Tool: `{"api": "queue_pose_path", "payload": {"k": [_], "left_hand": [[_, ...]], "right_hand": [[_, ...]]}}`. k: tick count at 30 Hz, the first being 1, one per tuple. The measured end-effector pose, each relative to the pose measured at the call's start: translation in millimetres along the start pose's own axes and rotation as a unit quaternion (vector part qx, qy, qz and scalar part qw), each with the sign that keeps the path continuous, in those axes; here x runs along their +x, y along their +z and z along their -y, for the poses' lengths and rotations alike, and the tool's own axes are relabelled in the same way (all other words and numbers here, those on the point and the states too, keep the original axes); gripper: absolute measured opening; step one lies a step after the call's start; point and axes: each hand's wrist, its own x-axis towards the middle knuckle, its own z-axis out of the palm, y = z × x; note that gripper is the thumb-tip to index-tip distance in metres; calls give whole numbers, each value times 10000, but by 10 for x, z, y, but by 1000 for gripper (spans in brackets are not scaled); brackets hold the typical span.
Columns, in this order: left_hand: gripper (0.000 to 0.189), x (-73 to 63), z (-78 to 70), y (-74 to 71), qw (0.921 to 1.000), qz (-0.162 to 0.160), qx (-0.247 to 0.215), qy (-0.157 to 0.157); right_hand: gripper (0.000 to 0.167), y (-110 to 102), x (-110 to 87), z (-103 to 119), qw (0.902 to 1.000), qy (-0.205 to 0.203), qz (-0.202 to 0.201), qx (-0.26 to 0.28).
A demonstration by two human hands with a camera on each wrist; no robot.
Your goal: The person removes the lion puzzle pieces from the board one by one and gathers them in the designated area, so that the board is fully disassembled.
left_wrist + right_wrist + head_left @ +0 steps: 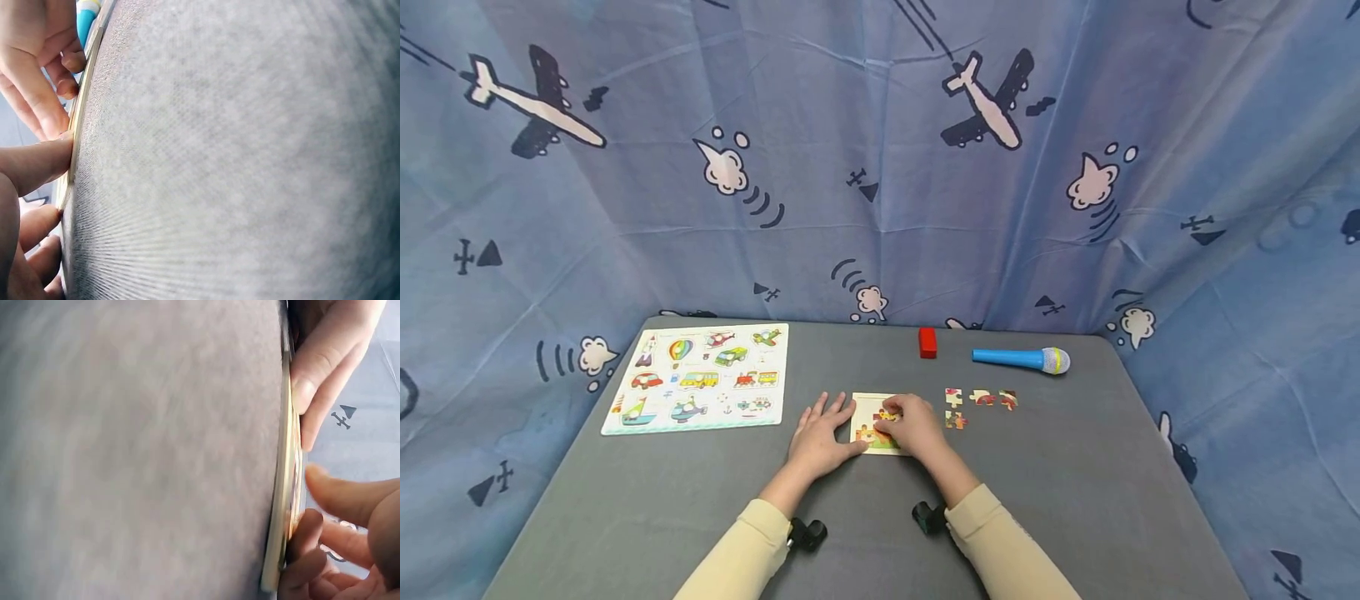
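Note:
A small puzzle board (867,403) with a pale frame lies flat at the middle of the table. My left hand (817,443) rests at its left side with fingers spread, the thumb on the near left edge. From the right, my right hand (917,429) reaches over the board. Its thumb and bent fingers pinch a small colourful puzzle piece (886,416) at the board's surface, partly covered by the hand. More fitted pieces (865,435) show along the lower part of the board. Both wrist views show the board's thin wooden edge (80,119) between the hands.
Several loose puzzle pieces (953,398) lie right of the board. Behind them are a red block (927,342) and a blue toy microphone (1011,358). A large picture board (700,400) with vehicles lies at the left. A patterned curtain (880,208) hangs behind the grey table (1075,500).

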Motion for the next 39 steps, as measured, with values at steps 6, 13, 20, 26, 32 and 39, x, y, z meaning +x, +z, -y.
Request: {"api": "queue_pose_path", "payload": {"k": [6,13,20,26,32,39], "left_hand": [[76,6,-3,1,10000,-28,18,-3],[76,8,0,2,10000,-24,33,-14],[76,14,-1,1,9999,41,77,-49],[76,10,0,7,10000,44,75,-44],[77,10,-4,9,10000,28,51,-21],[77,17,15,14,10000,16,37,-25]], "right_hand": [[29,34,22,31,9995,127,162,-223],[28,52,38,54,9990,363,237,-89],[26,35,21,79,9992,334,81,183],[23,-31,-2,61,9964,271,-26,804],[25,-226,-48,61,9924,366,-195,1158],[21,-434,-88,-10,9893,405,-512,1304]]}}
